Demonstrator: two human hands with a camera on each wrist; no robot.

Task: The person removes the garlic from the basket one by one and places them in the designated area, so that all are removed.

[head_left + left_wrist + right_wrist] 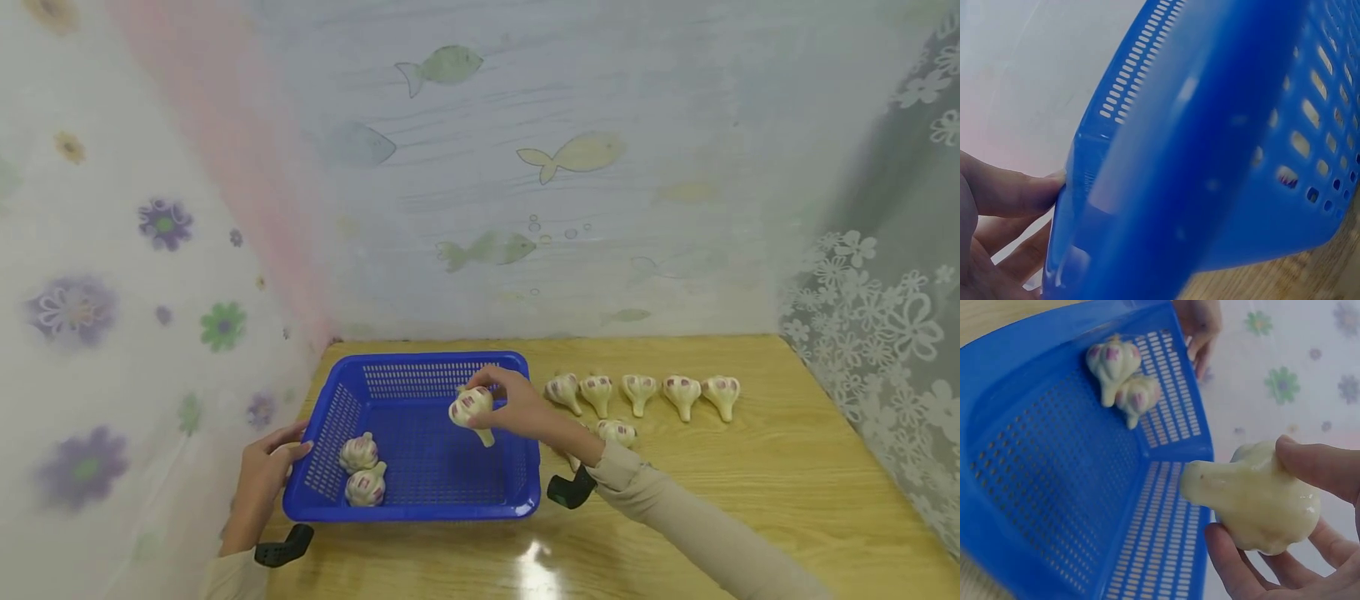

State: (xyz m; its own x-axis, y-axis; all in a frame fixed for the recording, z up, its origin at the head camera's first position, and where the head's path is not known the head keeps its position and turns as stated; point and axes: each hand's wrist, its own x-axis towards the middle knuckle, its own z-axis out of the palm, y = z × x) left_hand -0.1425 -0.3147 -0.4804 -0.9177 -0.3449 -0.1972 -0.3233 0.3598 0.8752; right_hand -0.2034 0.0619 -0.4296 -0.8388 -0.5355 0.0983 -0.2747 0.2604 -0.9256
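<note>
We see the right hand (516, 406) pinching a garlic bulb (471, 407) between thumb and fingers, raised over the right half of the blue plastic basket (420, 511), its stem slanting downward. The left hand (262, 468) grips the basket's left rim, thumb on the edge and fingers around the outside. Two more garlic bulbs (364, 471) lie touching each other inside, near the left wall. On the wooden table (780, 475), to the basket's right, five bulbs (638, 393) form a row, with another bulb (617, 432) in front and something pale partly hidden behind the right forearm. From the sheen and the regular purple patches, we judge the held bulb to be a moulded imitation: light, stiff and probably hard to bruise, though its smooth, rounded skin could slip under a loose pinch. We would take hold around the fat body, as here, with thumb and fingers on opposite sides; the narrow stem offers less surface and would let the bulb swing.
</note>
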